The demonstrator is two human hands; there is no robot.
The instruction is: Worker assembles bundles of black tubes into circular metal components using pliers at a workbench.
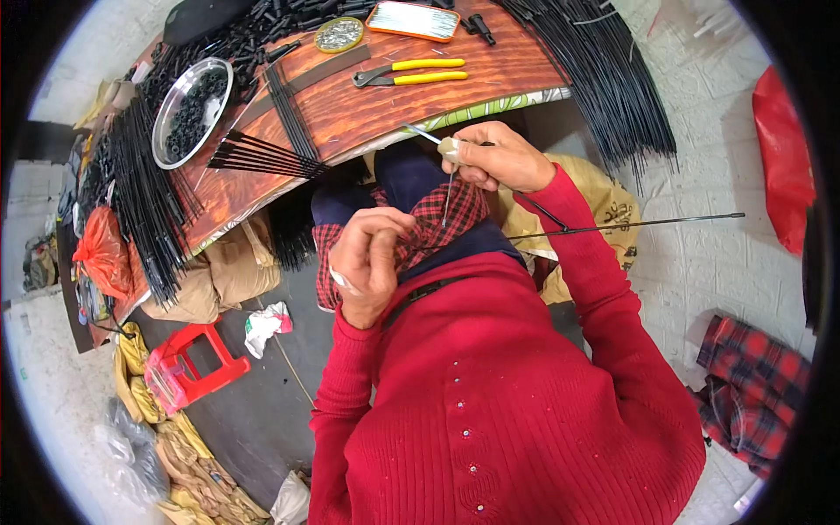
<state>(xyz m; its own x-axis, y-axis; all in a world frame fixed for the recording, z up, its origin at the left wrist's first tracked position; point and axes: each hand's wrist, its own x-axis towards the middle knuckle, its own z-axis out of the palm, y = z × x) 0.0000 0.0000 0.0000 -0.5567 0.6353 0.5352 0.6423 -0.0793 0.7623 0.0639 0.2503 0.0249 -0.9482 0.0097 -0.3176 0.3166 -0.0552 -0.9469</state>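
Over my lap, my left hand (pixel 369 258) is closed with its fingers curled round one end of a thin black rod (pixel 630 225). The rod runs rightward across my body and past my right sleeve. Higher and to the right, my right hand (pixel 500 157) pinches a small metal-tipped tool (pixel 450 149) with a pale wrapped part. Its bright tip points left toward the table edge. A thin metal shaft (pixel 449 199) hangs down from my right fingers. A short black branch (pixel 544 210) joins the rod near my right wrist. Beneath my hands lies a red checked cloth (pixel 446 214).
On the wooden table (pixel 385 109) lie yellow-handled pincers (pixel 411 73), a metal bowl (pixel 194 114) of black parts, a round tin (pixel 339 35) and an orange-rimmed tray (pixel 413 20). Black rod bundles (pixel 595 70) overhang the edge. A red stool (pixel 197 367) stands lower left.
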